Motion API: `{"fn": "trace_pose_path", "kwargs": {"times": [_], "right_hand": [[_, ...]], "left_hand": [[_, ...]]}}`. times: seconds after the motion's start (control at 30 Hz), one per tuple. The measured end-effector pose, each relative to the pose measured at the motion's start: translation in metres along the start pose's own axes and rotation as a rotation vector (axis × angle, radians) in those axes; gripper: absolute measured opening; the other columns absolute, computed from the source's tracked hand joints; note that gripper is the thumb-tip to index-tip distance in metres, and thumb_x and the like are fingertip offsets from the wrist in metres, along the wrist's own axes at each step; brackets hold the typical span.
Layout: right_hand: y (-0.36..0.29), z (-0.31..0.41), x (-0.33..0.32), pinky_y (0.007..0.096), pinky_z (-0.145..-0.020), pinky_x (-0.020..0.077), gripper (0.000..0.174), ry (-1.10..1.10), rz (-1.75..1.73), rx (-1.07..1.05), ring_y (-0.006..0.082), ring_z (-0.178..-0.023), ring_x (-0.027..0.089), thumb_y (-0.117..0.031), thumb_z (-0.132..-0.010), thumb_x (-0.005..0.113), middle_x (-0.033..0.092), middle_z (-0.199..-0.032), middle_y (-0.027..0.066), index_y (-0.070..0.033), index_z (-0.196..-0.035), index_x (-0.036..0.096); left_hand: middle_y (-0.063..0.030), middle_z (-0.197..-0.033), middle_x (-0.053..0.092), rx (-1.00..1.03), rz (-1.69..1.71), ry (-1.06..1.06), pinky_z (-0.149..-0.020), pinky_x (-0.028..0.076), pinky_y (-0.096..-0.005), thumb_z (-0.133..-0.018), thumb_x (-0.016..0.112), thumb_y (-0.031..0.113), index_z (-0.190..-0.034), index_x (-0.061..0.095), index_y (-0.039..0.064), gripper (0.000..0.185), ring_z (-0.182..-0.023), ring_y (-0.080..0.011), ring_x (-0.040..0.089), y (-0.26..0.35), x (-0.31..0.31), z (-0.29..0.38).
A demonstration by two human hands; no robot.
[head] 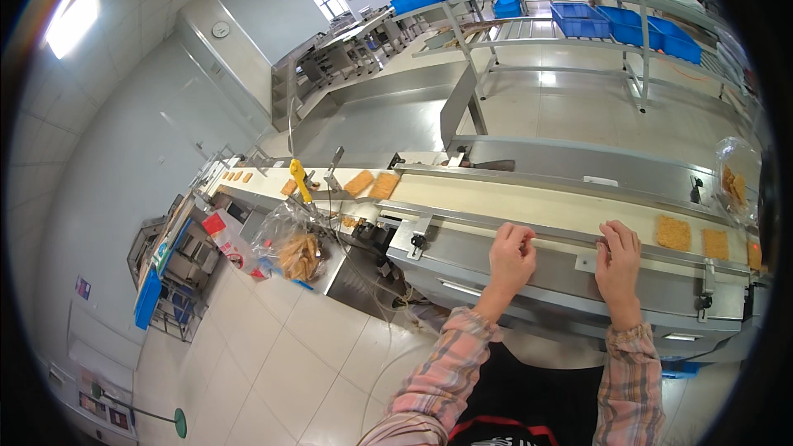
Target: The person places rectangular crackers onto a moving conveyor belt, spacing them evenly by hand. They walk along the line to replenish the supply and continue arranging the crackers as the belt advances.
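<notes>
My left hand [513, 259] rests at the near metal rail [461, 215] of a conveyor, its fingers curled in, with nothing visible in it. To its right, my right hand [618, 260] is at the same rail, fingers bent and thumb a little apart, also without a visible object. Beyond both hands runs the cream conveyor belt [526, 201]. A square golden-brown noodle-like cake [673, 233] lies on the belt right of my right hand. Another cake [715, 244] follows it farther right. Upstream on the left, two similar cakes [358, 183] [385, 186] lie close together.
A clear bag of brown pieces [300, 257] stands left of the conveyor, near a yellow-handled device [300, 179]. Another clear bag [734, 186] sits at the right end. Behind are a steel chute [378, 118] and a roller rack [557, 43] with blue crates [579, 20].
</notes>
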State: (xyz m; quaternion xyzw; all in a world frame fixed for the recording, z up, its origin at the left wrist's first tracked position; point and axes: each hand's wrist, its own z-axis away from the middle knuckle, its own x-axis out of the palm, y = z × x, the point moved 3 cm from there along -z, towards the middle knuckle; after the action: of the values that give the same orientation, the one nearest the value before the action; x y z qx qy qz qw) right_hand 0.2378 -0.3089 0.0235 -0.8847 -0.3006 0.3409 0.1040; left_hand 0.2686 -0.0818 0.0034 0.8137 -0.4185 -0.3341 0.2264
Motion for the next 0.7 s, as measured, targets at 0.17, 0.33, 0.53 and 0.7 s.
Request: {"fn": "trace_pose_path", "kwargs": {"times": [0.17,0.33,0.53,0.7], "right_hand": [[0.004,0.000,-0.002,0.0440,-0.091,0.0449,0.030,0.019,-0.060,0.077,0.0326,-0.102,0.057,0.000,-0.082,0.064,0.062,-0.113,0.0111,-0.003,-0.111,0.065],[0.016,-0.011,-0.002,0.0446,-0.088,0.0456,0.024,-0.061,0.076,0.104,0.0325,-0.103,0.059,-0.009,-0.085,0.066,0.063,-0.112,0.0124,-0.005,-0.108,0.067],[0.020,-0.057,0.053,0.0452,-0.088,0.0460,0.035,-0.396,0.233,0.280,0.0325,-0.105,0.060,-0.036,-0.091,0.065,0.064,-0.108,0.0135,-0.004,-0.103,0.071],[-0.003,-0.073,0.101,0.0466,-0.090,0.0454,0.051,-0.449,0.395,0.258,0.0317,-0.105,0.058,-0.050,-0.086,0.068,0.061,-0.107,0.0123,-0.002,-0.101,0.072]], "left_hand": [[-0.0104,-0.091,0.061,-0.202,0.099,-0.093,-0.065,0.053,-0.0329,-0.078,0.060,-0.009,-0.093,0.065,0.003,0.020,-0.079,-0.0267,0.064,0.003,0.000,0.005],[-0.0139,-0.098,0.064,0.175,-0.111,-0.121,-0.084,0.051,-0.0405,-0.076,0.060,-0.007,-0.098,0.064,0.004,0.025,-0.093,-0.0349,0.064,-0.014,-0.038,-0.032],[-0.0140,-0.130,0.058,-0.271,-0.708,-0.115,-0.106,0.036,-0.0526,-0.080,0.074,0.026,-0.124,0.061,0.008,0.049,-0.127,-0.0344,0.051,-0.142,-0.137,-0.133],[-0.0155,-0.161,0.031,-0.568,-1.017,-0.420,-0.117,0.020,-0.0602,-0.074,0.072,0.065,-0.155,0.029,0.004,0.110,-0.153,-0.0309,0.021,-0.204,-0.175,-0.170]]}}
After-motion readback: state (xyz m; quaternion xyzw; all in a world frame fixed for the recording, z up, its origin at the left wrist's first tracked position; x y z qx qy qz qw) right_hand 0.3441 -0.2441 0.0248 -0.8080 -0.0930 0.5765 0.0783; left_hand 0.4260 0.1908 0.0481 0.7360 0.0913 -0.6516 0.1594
